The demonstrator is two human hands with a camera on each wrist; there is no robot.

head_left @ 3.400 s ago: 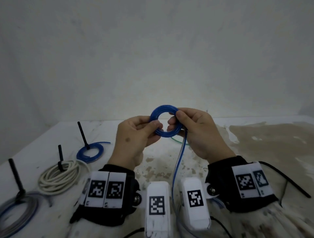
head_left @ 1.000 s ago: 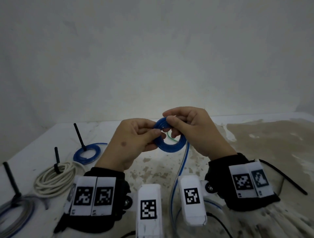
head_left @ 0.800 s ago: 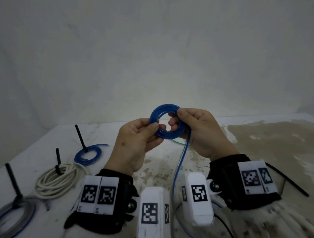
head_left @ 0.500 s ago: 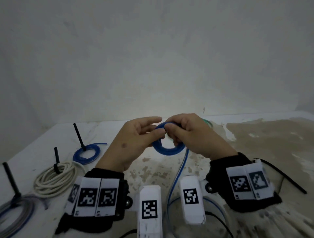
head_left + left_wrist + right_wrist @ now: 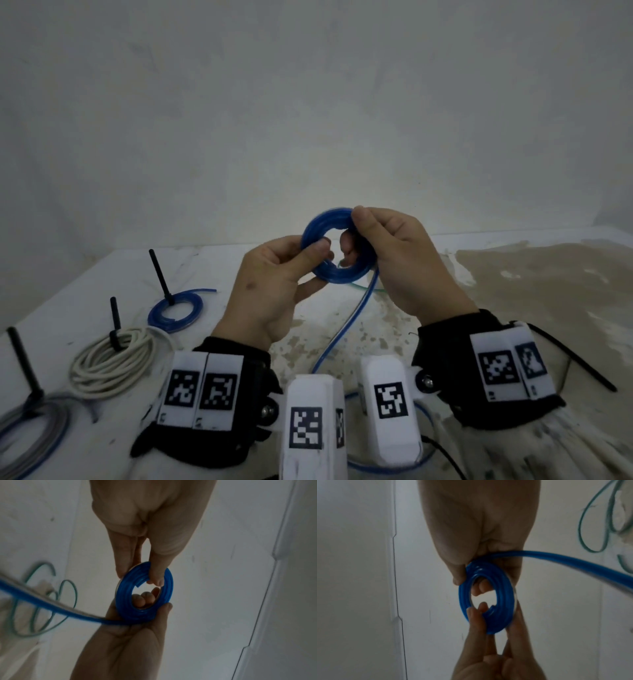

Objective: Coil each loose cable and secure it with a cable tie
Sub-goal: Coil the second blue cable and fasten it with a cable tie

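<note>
Both hands pinch the blue cable coil (image 5: 337,251) above the white table (image 5: 85,298): the left hand (image 5: 270,291) holds its left side between thumb and fingers, and the right hand (image 5: 407,260) holds its right side the same way. The loose end of the blue cable (image 5: 346,325) hangs down from the coil toward the near edge. On the left of the table lie a small blue coil (image 5: 176,310), a white coil (image 5: 113,363) and a grey coil (image 5: 34,431), each with a black cable tie (image 5: 159,274) standing up.

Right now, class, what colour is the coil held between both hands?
Blue: the coil is translucent blue, clearest in the right wrist view.
</note>
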